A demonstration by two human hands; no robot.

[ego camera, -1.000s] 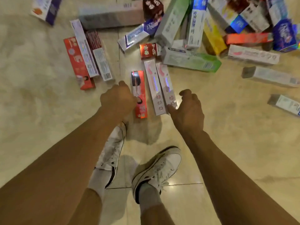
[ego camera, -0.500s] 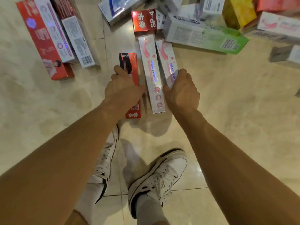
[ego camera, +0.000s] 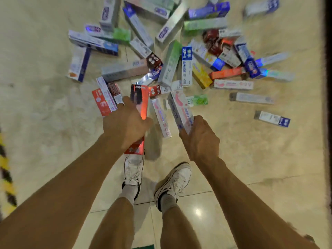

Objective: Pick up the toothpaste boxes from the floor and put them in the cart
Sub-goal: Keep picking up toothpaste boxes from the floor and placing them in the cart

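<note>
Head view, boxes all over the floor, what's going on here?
A person stands over a scatter of toothpaste boxes on a tiled floor. The left hand grips a red toothpaste box, whose near end shows in front of the left shoe, so it seems to be off the floor. The right hand grips a white-and-pink toothpaste box. A matching white-and-pink box lies on the floor between the two. Most boxes are not yet gathered, and no cart is in view.
</note>
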